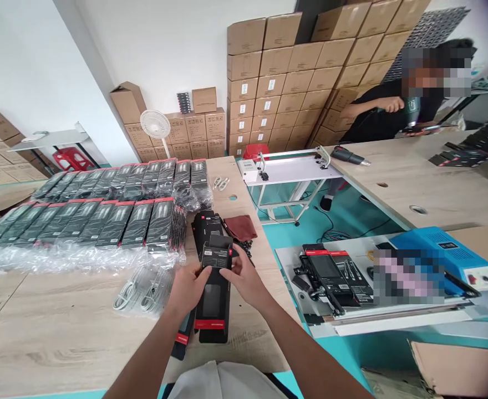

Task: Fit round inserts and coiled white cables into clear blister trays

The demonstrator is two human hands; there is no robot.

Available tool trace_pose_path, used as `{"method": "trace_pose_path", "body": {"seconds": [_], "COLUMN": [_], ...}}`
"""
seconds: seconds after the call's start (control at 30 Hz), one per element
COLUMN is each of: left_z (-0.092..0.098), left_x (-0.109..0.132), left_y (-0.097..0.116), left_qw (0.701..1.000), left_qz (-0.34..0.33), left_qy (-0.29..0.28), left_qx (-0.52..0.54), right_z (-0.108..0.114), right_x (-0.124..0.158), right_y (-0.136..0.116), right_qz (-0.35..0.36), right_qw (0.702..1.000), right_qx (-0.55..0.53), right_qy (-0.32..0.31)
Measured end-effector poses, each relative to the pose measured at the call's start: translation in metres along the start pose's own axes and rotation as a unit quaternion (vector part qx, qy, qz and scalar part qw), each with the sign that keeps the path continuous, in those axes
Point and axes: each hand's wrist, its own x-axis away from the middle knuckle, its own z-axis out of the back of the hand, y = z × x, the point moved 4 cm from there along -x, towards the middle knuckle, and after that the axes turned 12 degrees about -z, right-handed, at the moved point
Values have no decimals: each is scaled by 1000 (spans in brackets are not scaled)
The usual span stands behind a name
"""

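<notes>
A flat black retail box [212, 302] with a red band and an end flap sticking out is in front of me, above the wooden table. My left hand [188, 288] grips its left edge, thumb on the face. My right hand [244, 277] is closed on the opposite edge, its thumb also on the front. Beneath it, another black box [181, 338] with a red end shows partly. Just beyond lie more flat black boxes [206, 224], a brown cloth [242, 227] and small black pieces [247, 249]. Coiled white cables [125, 295] in clear bags lie left of my left hand.
Rows of black boxes [133, 224] in clear wrap cover the table's left. At right, a blue machine [439, 249] stands beside more boxes [327, 271]. A co-worker [372, 119] holds a heat gun [412, 111] across the gap. Cartons [277, 83] are stacked behind.
</notes>
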Motion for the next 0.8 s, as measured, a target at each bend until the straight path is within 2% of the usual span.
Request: {"method": "trace_pose_path", "body": {"seconds": [0.07,0.17,0.23,0.4,0.47,0.57,0.67,0.8], "left_z": [-2,1,2,5,7,10,12,16], "left_x": [2,1,-2,-6,-6,-5,-4,-5], "left_y": [1,0,3,21,28,32,29,30], "left_qw": [1000,996,992,976,972,968,961,955], "left_qz": [5,-4,-23,-75,-93,-114,-113,-110], "left_qy": [-7,27,30,24,20,4,-46,-110], "left_qx": [29,83,123,203,214,225,247,251], "right_z": [1,-1,-3,-12,-14,-12,-6,3], "right_x": [-2,0,4,15,18,20,17,5], "right_y": [-7,-16,-22,-42,-49,-53,-57,-65], "right_qz": [28,43,45,60,69,66,62,76], "right_qw": [1000,999,998,991,992,997,997,995], "right_qx": [8,-1,-22,-67,-67,-37,-13,-36], "right_qy": [9,-20,-46,-95,-80,-7,49,52]}}
